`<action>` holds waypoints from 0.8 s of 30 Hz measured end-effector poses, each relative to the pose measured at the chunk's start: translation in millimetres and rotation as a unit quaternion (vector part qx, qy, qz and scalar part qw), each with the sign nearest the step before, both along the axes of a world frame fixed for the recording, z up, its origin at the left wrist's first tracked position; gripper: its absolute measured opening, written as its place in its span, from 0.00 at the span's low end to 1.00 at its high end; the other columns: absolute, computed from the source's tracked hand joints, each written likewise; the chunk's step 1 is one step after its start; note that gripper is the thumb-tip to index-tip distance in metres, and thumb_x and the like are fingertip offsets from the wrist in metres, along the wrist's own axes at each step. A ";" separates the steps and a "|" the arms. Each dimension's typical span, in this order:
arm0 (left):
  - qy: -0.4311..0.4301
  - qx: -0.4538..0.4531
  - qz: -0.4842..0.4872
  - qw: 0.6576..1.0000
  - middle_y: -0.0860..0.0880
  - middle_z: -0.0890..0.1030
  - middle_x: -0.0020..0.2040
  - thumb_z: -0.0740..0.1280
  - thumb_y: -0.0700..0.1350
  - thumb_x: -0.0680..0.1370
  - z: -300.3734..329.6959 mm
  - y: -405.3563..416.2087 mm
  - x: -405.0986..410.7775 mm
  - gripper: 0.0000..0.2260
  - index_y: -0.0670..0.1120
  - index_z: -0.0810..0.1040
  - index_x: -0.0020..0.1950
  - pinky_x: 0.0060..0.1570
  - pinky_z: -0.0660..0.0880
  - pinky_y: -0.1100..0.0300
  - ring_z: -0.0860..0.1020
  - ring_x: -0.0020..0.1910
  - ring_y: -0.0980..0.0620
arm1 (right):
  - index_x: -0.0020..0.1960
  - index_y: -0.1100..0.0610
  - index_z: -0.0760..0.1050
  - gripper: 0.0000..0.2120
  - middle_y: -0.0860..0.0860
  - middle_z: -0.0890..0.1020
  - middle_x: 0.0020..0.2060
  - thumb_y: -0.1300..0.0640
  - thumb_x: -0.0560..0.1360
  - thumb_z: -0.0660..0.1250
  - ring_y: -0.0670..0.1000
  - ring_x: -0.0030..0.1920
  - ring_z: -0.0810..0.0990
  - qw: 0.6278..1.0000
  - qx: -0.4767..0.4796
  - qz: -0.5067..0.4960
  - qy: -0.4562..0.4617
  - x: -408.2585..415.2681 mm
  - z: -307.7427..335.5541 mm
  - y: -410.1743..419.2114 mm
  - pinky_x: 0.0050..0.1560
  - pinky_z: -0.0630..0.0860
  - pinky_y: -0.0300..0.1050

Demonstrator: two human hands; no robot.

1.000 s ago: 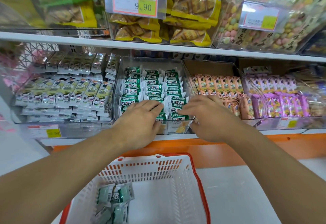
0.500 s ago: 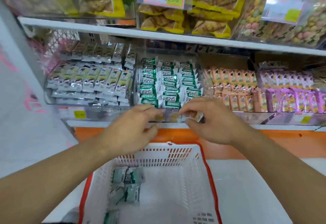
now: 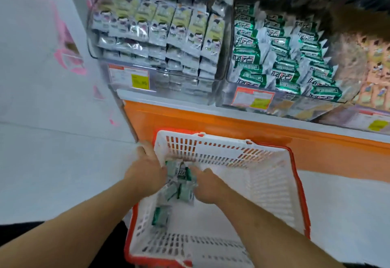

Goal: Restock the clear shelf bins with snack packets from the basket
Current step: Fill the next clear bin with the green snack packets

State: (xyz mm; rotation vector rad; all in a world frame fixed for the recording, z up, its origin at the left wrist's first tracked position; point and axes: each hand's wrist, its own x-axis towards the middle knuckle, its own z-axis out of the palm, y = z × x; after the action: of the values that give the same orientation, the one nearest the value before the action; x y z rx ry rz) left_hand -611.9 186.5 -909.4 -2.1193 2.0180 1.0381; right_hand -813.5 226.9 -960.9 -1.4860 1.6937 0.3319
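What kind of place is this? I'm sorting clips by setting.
Most likely a snack aisle in a shop: clear shelf bins packed with green packets, price tags on the bin fronts, and a shopping basket below.

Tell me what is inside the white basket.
The basket holds green-and-silver snack packets: a cluster between the left hand and right hand, and one loose packet nearer. Any packets beneath the hands are covered.
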 end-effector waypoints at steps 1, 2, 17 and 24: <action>0.004 -0.012 0.001 1.000 0.38 0.58 0.76 0.67 0.53 0.81 -5.4 -0.3 0.1 0.43 0.39 0.41 0.81 0.62 0.75 0.42 0.75 0.66 0.33 | 0.83 0.37 0.49 0.37 0.59 0.64 0.74 0.51 0.81 0.65 0.65 0.68 0.74 1.000 -0.001 -0.021 0.002 6.5 -16.3 -2.2 0.60 0.76 0.53; 0.000 -0.017 0.003 1.000 0.38 0.58 0.77 0.67 0.53 0.81 -5.9 0.3 -0.5 0.43 0.39 0.41 0.81 0.61 0.76 0.43 0.76 0.65 0.33 | 0.82 0.35 0.49 0.38 0.59 0.65 0.73 0.50 0.80 0.66 0.65 0.67 0.74 0.999 -0.005 -0.033 0.010 11.7 -31.9 -3.6 0.62 0.76 0.55; -0.001 0.010 0.000 1.000 0.44 0.63 0.68 0.68 0.54 0.79 5.2 0.4 -1.9 0.38 0.45 0.47 0.78 0.46 0.72 0.53 0.72 0.51 0.46 | 0.76 0.54 0.61 0.31 0.56 0.80 0.54 0.59 0.77 0.70 0.54 0.47 0.82 0.956 0.030 -0.270 -0.109 -12.8 -30.1 -4.5 0.41 0.80 0.46; -0.130 0.161 -0.069 0.976 0.37 0.49 0.81 0.69 0.58 0.78 65.3 -14.6 -0.9 0.48 0.41 0.41 0.83 0.75 0.65 0.43 0.60 0.78 0.34 | 0.70 0.53 0.76 0.27 0.58 0.81 0.65 0.71 0.75 0.72 0.59 0.59 0.85 0.891 0.015 -0.313 -0.330 -40.0 120.1 -20.0 0.57 0.85 0.55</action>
State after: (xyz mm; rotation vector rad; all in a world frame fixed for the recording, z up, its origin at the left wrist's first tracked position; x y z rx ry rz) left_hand -612.8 171.9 -844.0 -1.8156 1.7159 0.9342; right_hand -853.5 206.9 -840.8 -0.8043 1.4726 -0.4517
